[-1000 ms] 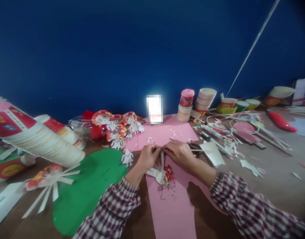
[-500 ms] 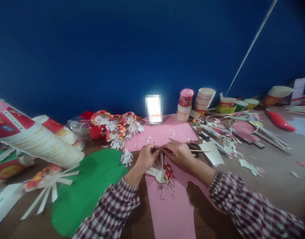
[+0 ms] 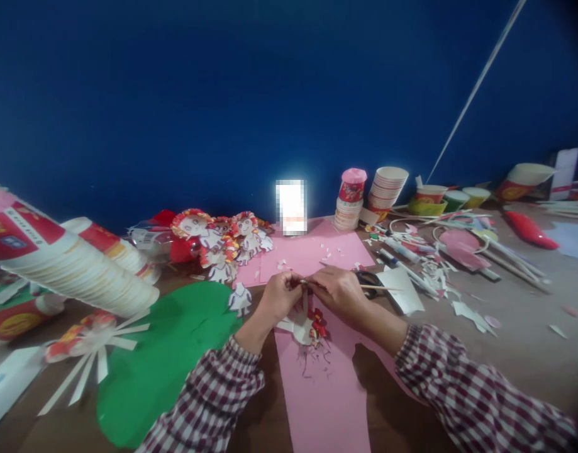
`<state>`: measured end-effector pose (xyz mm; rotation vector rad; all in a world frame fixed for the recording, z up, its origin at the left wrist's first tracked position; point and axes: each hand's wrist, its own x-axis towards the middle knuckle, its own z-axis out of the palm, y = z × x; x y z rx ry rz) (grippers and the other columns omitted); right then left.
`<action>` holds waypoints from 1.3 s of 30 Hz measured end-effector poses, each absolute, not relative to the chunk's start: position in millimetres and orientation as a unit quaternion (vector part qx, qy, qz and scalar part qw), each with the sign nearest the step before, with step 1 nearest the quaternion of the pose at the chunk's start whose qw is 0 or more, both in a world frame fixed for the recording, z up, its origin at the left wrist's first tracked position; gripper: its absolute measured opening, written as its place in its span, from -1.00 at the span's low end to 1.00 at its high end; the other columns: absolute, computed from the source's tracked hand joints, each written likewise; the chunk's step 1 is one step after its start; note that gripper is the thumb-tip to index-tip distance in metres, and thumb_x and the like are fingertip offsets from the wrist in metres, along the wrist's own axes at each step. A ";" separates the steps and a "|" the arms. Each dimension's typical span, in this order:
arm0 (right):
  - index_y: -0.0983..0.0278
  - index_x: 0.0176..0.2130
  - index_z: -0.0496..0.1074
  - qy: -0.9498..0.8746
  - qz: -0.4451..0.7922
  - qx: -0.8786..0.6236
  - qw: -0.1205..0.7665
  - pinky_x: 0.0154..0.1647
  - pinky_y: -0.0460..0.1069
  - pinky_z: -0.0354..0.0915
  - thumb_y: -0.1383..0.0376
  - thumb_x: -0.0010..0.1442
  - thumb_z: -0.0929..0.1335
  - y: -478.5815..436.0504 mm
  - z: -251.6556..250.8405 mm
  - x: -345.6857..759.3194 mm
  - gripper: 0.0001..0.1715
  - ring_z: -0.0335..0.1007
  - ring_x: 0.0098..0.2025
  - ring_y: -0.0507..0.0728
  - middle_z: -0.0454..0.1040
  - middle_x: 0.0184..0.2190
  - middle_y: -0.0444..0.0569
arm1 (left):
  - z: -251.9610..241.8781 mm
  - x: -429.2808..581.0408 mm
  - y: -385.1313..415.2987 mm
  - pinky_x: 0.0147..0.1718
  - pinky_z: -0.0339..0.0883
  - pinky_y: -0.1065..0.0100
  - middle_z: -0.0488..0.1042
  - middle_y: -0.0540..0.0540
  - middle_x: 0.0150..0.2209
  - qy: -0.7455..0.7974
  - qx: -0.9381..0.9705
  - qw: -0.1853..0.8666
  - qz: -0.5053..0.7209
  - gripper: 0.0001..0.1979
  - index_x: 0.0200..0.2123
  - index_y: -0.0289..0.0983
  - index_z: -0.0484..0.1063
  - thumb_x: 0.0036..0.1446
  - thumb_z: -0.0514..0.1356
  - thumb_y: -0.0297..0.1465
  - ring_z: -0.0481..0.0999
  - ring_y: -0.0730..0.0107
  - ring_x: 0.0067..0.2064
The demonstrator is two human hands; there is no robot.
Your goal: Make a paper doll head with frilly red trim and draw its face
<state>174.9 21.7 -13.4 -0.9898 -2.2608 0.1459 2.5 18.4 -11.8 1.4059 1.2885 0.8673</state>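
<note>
Left hand (image 3: 280, 296) and right hand (image 3: 338, 290) are pinching a wooden stick (image 3: 378, 287), fingers closed, curling a strip of the cut paper cup (image 3: 302, 327) lying at 6 o'clock of them. Likely best: keeping the strip taut.

Stick (image 3: 379, 287): left end hidden inside right hand (image 3: 338, 290), whose fingers close on it. Whether left hand (image 3: 280, 296) pinches it too, or a cup strip, is too small to tell. Cut cup piece (image 3: 305, 328) partly covered by both hands. Scissors (image 3: 368, 277): only handles show behind right hand. Bright rectangle (image 3: 291, 207) by wall pixelated, unreadable. Cup stack (image 3: 57, 261) cut off at left edge, print blurred. Sleeves (image 3: 213, 396) run off bottom edge.
</note>
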 end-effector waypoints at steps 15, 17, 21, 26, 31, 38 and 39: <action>0.27 -0.35 0.46 -0.866 0.017 -0.374 0.330 -0.26 -0.08 0.20 0.31 0.26 0.26 22.1 -13.2 176.0 -0.78 0.34 -0.32 0.05 0.47 -0.44 -0.05 | -4.4 2.1 16.1 -0.68 0.22 0.51 0.42 0.00 -0.60 0.533 0.546 0.559 0.324 -0.82 -0.36 -0.37 0.48 -0.04 0.18 -0.39 0.36 0.51 -0.63; 0.27 -0.36 0.45 -0.867 0.011 -0.376 0.328 -0.26 -0.07 0.20 0.30 0.26 0.26 22.1 -12.1 176.2 -0.78 0.33 -0.33 0.06 0.47 -0.44 -0.05 | -5.2 1.6 16.6 -0.68 0.20 0.50 0.42 0.00 -0.59 0.540 0.543 0.556 0.324 -0.80 -0.36 -0.35 0.48 -0.01 0.16 -0.34 0.35 0.51 -0.63; 0.27 -0.38 0.44 -0.870 -0.008 -0.379 0.314 -0.28 -0.07 0.19 0.30 0.26 0.25 21.5 -10.9 175.3 -0.76 0.32 -0.34 0.06 0.46 -0.44 -0.05 | -9.3 -2.0 19.3 -0.64 0.13 0.51 0.34 0.02 -0.63 0.525 0.587 0.515 0.339 -0.64 -0.54 -0.36 0.43 0.03 0.15 -0.15 0.29 0.54 -0.60; 0.27 -0.38 0.45 -0.872 -0.017 -0.380 0.308 -0.28 -0.07 0.19 0.29 0.26 0.25 20.6 -12.0 173.3 -0.76 0.33 -0.32 0.06 0.47 -0.45 -0.04 | -8.1 -4.3 20.4 -0.63 0.07 0.51 0.28 0.04 -0.69 0.515 0.620 0.484 0.342 -0.60 -0.63 -0.35 0.37 0.02 0.17 -0.14 0.26 0.55 -0.61; 0.26 -0.33 0.46 -0.867 -0.013 -0.396 0.302 -0.30 -0.07 0.20 0.28 0.27 0.24 20.2 -13.8 172.8 -0.77 0.35 -0.32 0.06 0.47 -0.44 -0.04 | -1.1 -0.6 16.6 -0.70 0.10 0.51 0.33 0.03 -0.70 0.523 0.586 0.519 0.338 -0.64 -0.58 -0.34 0.42 -0.01 0.19 -0.14 0.31 0.51 -0.66; 0.25 -0.27 0.46 -0.861 0.001 -0.413 0.296 -0.28 -0.07 0.19 0.30 0.25 0.25 20.0 -13.1 172.5 -0.80 0.37 -0.30 0.07 0.49 -0.42 -0.04 | -3.6 -0.6 18.0 -0.65 0.19 0.50 0.44 -0.02 -0.62 0.521 0.590 0.500 0.360 -0.74 -0.45 -0.36 0.52 -0.03 0.22 -0.24 0.37 0.48 -0.61; 0.25 -0.27 0.45 -0.860 0.008 -0.414 0.297 -0.27 -0.08 0.18 0.31 0.25 0.25 19.9 -12.7 172.4 -0.81 0.37 -0.30 0.06 0.49 -0.42 -0.05 | -3.9 -0.7 18.3 -0.63 0.19 0.50 0.45 -0.02 -0.61 0.521 0.592 0.497 0.363 -0.75 -0.44 -0.37 0.53 -0.04 0.23 -0.26 0.38 0.48 -0.59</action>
